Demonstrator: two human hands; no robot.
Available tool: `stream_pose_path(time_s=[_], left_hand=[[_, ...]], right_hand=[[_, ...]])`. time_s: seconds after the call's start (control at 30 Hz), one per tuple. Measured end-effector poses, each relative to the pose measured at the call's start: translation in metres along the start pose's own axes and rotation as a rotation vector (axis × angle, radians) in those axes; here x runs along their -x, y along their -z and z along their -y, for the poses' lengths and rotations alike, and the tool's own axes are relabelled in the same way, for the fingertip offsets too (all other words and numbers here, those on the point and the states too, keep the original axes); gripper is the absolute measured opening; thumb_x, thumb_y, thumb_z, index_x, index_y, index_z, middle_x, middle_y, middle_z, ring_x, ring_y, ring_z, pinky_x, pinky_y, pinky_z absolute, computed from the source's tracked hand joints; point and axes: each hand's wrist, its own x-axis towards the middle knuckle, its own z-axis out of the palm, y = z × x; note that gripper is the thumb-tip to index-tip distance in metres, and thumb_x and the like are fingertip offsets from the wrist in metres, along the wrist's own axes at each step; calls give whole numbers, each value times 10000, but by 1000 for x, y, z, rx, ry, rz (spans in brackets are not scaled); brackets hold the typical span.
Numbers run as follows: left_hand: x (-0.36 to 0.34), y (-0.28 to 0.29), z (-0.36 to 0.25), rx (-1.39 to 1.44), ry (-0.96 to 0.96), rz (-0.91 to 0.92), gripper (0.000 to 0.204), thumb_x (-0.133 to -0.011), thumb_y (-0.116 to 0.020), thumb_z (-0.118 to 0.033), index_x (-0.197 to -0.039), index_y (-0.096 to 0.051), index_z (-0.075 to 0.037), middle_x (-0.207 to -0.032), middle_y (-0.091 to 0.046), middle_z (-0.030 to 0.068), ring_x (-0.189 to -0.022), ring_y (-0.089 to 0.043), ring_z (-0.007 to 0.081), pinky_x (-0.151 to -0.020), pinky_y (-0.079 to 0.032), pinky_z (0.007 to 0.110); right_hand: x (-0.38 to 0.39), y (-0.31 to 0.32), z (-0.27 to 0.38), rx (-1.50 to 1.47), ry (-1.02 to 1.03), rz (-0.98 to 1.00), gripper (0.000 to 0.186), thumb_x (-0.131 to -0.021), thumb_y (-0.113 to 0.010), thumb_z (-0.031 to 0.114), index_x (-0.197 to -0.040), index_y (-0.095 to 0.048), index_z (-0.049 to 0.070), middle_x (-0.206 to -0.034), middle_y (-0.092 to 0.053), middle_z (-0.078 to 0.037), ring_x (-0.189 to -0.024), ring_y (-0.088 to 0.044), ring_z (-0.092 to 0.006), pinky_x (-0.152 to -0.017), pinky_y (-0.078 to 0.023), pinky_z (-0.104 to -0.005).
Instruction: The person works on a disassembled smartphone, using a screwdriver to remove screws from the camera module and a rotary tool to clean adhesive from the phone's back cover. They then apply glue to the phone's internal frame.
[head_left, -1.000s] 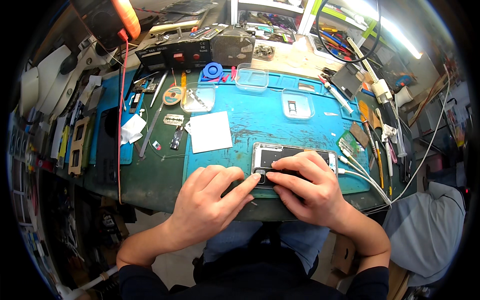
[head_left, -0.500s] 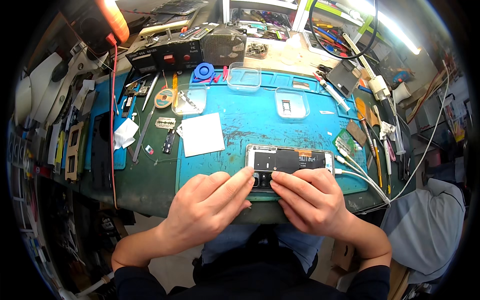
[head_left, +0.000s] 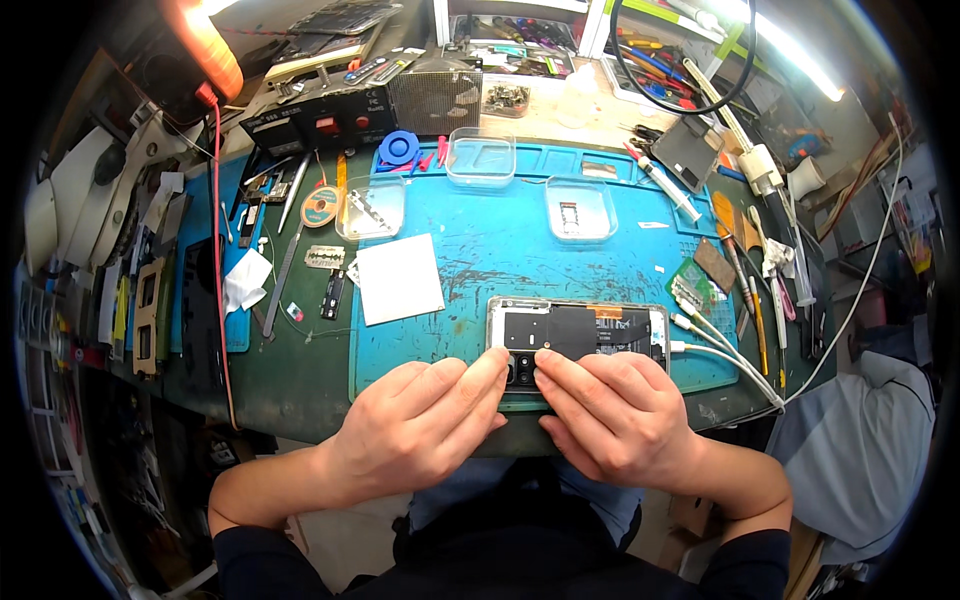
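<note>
Fingers (head_left: 572, 382) touch an oblong phone (head_left: 572, 328) (round lenses (head_left: 524, 362)).

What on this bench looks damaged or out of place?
The blue mat looks worn: dark scuffs and scratch-like marks mar its middle. Left of it, a bare razor blade lies uncovered among small parts, an odd place for something sharp. The phone lies open, inner parts showing, though it doesn't look visibly broken.

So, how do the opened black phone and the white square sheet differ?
The opened black phone is oblong, showing inner parts; the white square sheet is plain. A white cable meets the phone; none meets the sheet. Both lie at least partly on the blue mat.
</note>
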Motion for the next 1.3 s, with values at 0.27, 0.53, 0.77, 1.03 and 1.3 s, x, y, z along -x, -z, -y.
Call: stream_pose_path(time_s=[0.27, 0.53, 0.77, 1.03, 1.3], left_hand=[[-1, 3, 1, 119, 54, 39, 438, -895, -824, -219, -1259, -777, 19, -1321, -742, 139, -985, -716, 219, -820, -588, 345], [0, 2, 0, 100, 42, 81, 485, -883, -842, -223, -1301, -774, 14, -1351, -728, 135, -1063, -730, 252, -868, -600, 372], [0, 4, -5, 118, 86, 80, 524, -918, -828, -297, -1344, -757, 0, -1365, -721, 133, -1076, -716, 273, -904, -585, 386], [1, 4, -4, 81, 87, 129, 603, -907, -827, -345, -1439, -720, -80, -1441, -665, 95, -1160, -643, 272, -1007, -531, 406], [0, 2, -7, 62, 70, 140, 618, -883, -837, -317, -1447, -720, -92, -1452, -654, 48, -1155, -592, 253, -1026, -503, 396]], right_hand=[[0, -1, 1, 61, -4, -36, 316, -856, -778, 172, -1127, -824, 18, -1275, -766, -68, -995, -645, -156, -855, -493, -312], [3, -4, 2, 70, -1, -47, 306, -858, -764, 160, -1122, -822, 16, -1271, -767, -66, -974, -632, -158, -839, -486, -313], [6, -5, -3, -96, -79, -94, 358, -811, -777, 108, -1151, -810, 3, -1289, -773, -73, -993, -669, -196, -862, -500, -356], [8, -6, -6, -73, -129, -117, 472, -757, -709, 26, -1222, -782, 2, -1311, -724, -95, -1085, -664, -269, -904, -531, -403], [10, -8, -7, -95, -137, -144, 457, -762, -712, 15, -1214, -781, -7, -1248, -724, -88, -1060, -674, -271, -891, -535, -391]])
